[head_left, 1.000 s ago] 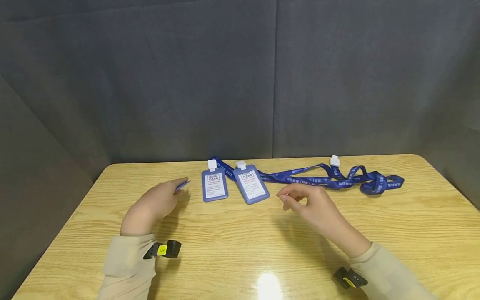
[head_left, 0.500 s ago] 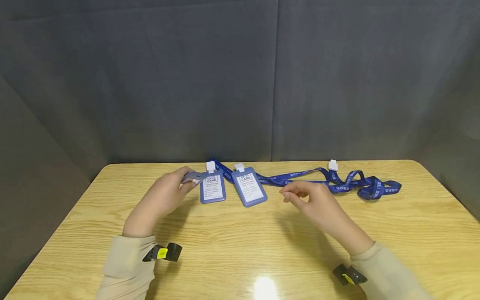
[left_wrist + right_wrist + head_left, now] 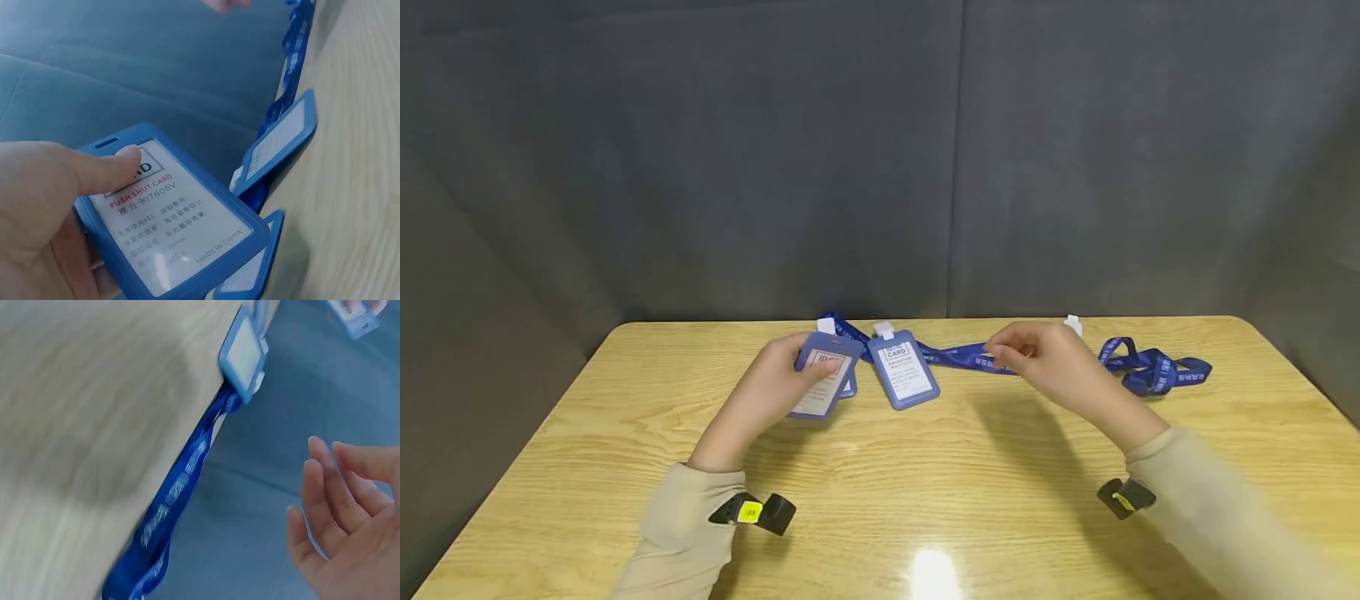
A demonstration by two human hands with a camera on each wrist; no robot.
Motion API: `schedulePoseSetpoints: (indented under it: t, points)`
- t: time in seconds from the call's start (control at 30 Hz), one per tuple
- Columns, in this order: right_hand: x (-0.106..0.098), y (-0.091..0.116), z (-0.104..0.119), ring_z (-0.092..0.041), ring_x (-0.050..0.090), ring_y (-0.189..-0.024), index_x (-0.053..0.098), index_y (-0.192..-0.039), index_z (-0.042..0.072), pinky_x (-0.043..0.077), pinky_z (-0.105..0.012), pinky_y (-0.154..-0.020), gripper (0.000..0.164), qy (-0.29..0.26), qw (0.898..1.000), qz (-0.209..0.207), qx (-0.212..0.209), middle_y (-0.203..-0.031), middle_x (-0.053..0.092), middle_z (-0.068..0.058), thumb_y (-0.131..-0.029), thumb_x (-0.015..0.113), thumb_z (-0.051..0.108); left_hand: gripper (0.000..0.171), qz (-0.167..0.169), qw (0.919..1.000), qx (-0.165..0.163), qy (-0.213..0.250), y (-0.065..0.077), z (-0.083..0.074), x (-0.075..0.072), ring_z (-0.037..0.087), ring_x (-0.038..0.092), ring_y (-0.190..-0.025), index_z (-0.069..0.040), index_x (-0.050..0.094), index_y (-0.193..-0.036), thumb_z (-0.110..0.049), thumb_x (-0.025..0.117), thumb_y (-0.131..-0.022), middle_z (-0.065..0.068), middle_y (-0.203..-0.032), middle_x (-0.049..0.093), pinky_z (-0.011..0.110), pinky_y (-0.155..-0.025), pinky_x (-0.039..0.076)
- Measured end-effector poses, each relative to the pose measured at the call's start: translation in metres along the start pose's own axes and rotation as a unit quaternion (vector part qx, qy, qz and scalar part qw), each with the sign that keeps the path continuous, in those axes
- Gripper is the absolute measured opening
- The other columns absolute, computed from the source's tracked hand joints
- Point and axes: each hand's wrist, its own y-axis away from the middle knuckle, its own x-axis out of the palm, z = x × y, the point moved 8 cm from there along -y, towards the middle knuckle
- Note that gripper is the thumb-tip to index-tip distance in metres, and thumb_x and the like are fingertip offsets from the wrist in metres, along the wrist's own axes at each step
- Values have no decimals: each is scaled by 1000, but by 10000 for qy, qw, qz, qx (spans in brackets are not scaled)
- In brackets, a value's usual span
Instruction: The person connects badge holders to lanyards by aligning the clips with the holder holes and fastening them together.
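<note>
My left hand (image 3: pixel 767 387) pinches a blue ID card holder (image 3: pixel 187 231), with the thumb over its printed card and the fingers behind. This holder has a slot at its top and is raised above the table. It partly covers another card holder (image 3: pixel 851 388) lying on the table. To the right of that one lies a further blue card holder (image 3: pixel 906 371) with a white clip. My right hand (image 3: pixel 1060 362) hovers over the blue lanyards with relaxed, bent fingers and holds nothing; thumb and index finger come close together in the right wrist view.
Printed blue lanyards (image 3: pixel 178 487) stretch along the back of the wooden table (image 3: pixel 880 492), bunched at the right. A white clip (image 3: pixel 1073 325) shows behind my right hand. A dark cloth (image 3: pixel 775 167) hangs behind the table.
My left hand has moved right and turned the card holder from edge-on to face up, in front of the leftmost one. My right hand has risen and shifted right, over the lanyard.
</note>
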Motion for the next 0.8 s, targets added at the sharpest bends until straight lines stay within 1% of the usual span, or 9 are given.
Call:
schedulePoseSetpoints:
  t: [0.1, 0.2, 0.3, 0.43, 0.57, 0.67, 0.8]
  points:
    - [-4, -7, -7, -15, 62, -76, 69, -99, 12, 49, -34, -65, 17, 303, 9995, 59, 0, -84, 69, -2, -94, 57, 22, 30, 39, 9998, -149, 136, 0, 1, 8, 17, 60, -89, -9, 60, -117, -25, 60, -91, 4, -109, 65, 39, -81, 49]
    - [-5, -14, -15, -16, 63, -77, 69, -99, 10, 50, -37, -68, 16, 693, 9974, 162, 70, -88, 69, -4, -93, 58, 20, 32, -60, 9991, -370, 189, 0, 4, 14, 17, 59, -86, -8, 60, -118, -25, 61, -91, 5, -108, 65, 37, -79, 49]
    - [-6, -21, -26, -20, 63, -81, 69, -101, 9, 50, -42, -71, 17, 1121, 9932, 279, 162, -93, 69, -6, -93, 57, 18, 34, -141, 9982, -560, 181, 0, 8, 17, 19, 58, -86, -7, 59, -119, -25, 62, -90, 6, -109, 64, 37, -79, 48]
    - [-4, -28, -41, -26, 63, -87, 69, -103, 7, 49, -47, -74, 20, 1506, 9877, 333, 259, -98, 68, -10, -93, 56, 18, 36, -145, 9981, -583, 125, -2, 9, 20, 20, 58, -87, -5, 60, -119, -25, 63, -89, 8, -110, 64, 39, -79, 48]
    - [-4, -33, -53, -31, 63, -89, 68, -104, 4, 48, -50, -75, 22, 1680, 9848, 289, 320, -99, 67, -14, -93, 55, 19, 33, -123, 9981, -584, 155, -2, 9, 22, 18, 59, -85, -5, 61, -116, -23, 64, -89, 7, -106, 65, 38, -77, 48]
    - [-7, -35, -62, -32, 63, -90, 67, -106, 4, 48, -50, -74, 24, 1774, 9826, 291, 472, -102, 67, -16, -94, 53, 20, 31, -81, 9979, -606, 233, -1, 8, 23, 17, 59, -83, -6, 62, -115, -23, 64, -89, 7, -104, 65, 36, -75, 49]
    - [-17, -38, -74, -32, 63, -86, 66, -109, 2, 49, -49, -70, 28, 1984, 9766, 331, 754, -106, 65, -18, -94, 51, 21, 29, -48, 9975, -623, 325, -1, 6, 24, 17, 58, -82, -7, 63, -113, -23, 64, -89, 5, -102, 65, 34, -74, 48]
